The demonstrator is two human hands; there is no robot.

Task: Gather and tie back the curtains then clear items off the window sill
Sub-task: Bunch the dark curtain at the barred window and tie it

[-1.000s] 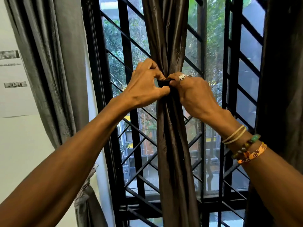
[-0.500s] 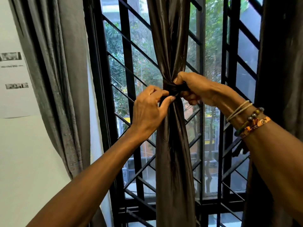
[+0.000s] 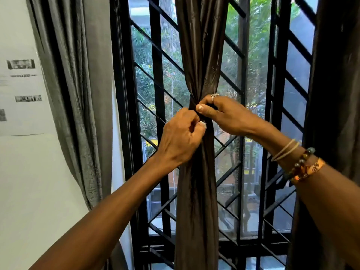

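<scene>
A dark brown curtain (image 3: 196,55) hangs gathered into a narrow bundle down the middle of the window. It is cinched at a pinch point by a dark tie (image 3: 192,104), mostly hidden under my fingers. My left hand (image 3: 181,139) grips the bundle just below the tie, fingers curled. My right hand (image 3: 224,114) pinches the tie from the right, thumb pointing left, a ring on one finger. The window sill is out of view.
A black window grille (image 3: 155,75) with diagonal bars stands behind the curtain. A grey curtain (image 3: 78,94) hangs at the left beside a white wall with printed sheets (image 3: 21,80). Another dark curtain (image 3: 335,94) hangs at the right edge.
My left hand dropped from level with the tie to just below it. My right hand shifted around the pinch point and now shows its thumb at the front.
</scene>
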